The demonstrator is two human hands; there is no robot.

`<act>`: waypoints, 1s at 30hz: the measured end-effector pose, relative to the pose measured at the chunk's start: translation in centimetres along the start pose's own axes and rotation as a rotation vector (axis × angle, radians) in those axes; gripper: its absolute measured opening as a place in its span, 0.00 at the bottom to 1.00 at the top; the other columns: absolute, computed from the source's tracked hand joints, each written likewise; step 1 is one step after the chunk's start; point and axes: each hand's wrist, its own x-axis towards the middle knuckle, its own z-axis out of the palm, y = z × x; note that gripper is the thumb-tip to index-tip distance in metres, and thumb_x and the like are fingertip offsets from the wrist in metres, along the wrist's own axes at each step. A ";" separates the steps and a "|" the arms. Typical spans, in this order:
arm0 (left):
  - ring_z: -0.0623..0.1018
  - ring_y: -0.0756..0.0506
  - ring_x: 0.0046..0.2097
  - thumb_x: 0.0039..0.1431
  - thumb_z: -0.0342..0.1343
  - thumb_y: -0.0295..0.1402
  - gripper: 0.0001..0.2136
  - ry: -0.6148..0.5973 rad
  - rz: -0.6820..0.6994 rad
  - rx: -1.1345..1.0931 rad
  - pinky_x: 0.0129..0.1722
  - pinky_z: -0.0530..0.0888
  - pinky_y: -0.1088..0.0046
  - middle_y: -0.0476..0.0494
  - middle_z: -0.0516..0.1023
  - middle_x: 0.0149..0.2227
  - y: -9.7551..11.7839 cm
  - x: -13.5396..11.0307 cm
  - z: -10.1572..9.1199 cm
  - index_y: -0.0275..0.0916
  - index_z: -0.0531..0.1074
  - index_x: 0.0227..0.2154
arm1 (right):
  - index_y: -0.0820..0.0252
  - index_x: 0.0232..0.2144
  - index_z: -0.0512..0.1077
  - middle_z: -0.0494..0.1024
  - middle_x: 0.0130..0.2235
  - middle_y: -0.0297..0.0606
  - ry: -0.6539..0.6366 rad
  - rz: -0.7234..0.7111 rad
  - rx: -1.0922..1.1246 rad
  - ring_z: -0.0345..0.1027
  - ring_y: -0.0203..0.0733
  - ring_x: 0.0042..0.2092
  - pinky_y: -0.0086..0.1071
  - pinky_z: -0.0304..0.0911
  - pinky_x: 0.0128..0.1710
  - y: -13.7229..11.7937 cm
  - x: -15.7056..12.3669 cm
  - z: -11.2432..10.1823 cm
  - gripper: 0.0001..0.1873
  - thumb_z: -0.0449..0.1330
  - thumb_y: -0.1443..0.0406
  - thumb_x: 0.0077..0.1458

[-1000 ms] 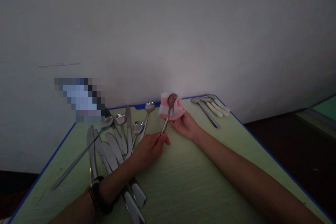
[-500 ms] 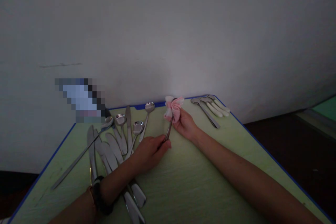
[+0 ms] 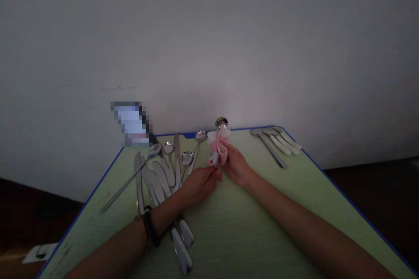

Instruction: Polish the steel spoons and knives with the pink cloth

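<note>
My left hand point(image 3: 200, 183) is closed around the lower end of a metal spoon's handle. The spoon point(image 3: 221, 122) points away from me, its bowl showing above a pink and white cloth point(image 3: 218, 147). My right hand point(image 3: 236, 165) grips that cloth, bunched around the spoon's shaft just below the bowl. Both hands rest low over a pale green table point(image 3: 262, 209) with a blue edge.
Several knives and spoons point(image 3: 165, 170) lie spread on the table to the left, under and beside my left forearm. Several more spoons, some with white handles point(image 3: 278, 141), lie at the far right corner. A white wall stands behind the table.
The cloth has closed around the spoon and slid down from the bowl to the shaft, so the bowl now shows above it. The camera view has shifted, moving everything to the right.
</note>
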 end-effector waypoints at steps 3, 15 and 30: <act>0.67 0.50 0.23 0.62 0.41 0.34 0.14 0.041 0.038 0.081 0.25 0.61 0.77 0.51 0.69 0.20 0.4 0.0 -0.3 0.37 0.71 0.29 | 0.61 0.28 0.70 0.73 0.21 0.28 0.050 -0.022 0.003 0.66 0.33 0.20 0.26 0.63 0.20 0.3 0.2 -0.1 0.14 0.64 0.57 0.44; 0.68 0.50 0.23 0.62 0.42 0.35 0.15 0.097 0.090 0.344 0.26 0.59 0.74 0.48 0.72 0.22 1.7 -1.2 -0.1 0.38 0.71 0.25 | 0.60 0.26 0.67 0.69 0.19 0.25 0.119 -0.066 -0.222 0.59 0.29 0.17 0.24 0.60 0.17 -0.8 0.0 -0.7 0.16 0.64 0.55 0.42; 0.69 0.48 0.23 0.63 0.34 0.47 0.24 0.457 -0.058 0.118 0.25 0.64 0.74 0.51 0.69 0.20 10.3 -2.1 -13.7 0.39 0.69 0.25 | 0.60 0.29 0.68 0.70 0.26 0.33 -0.296 -0.284 -1.746 0.58 0.32 0.26 0.27 0.47 0.27 -14.5 -5.4 7.7 0.13 0.49 0.60 0.59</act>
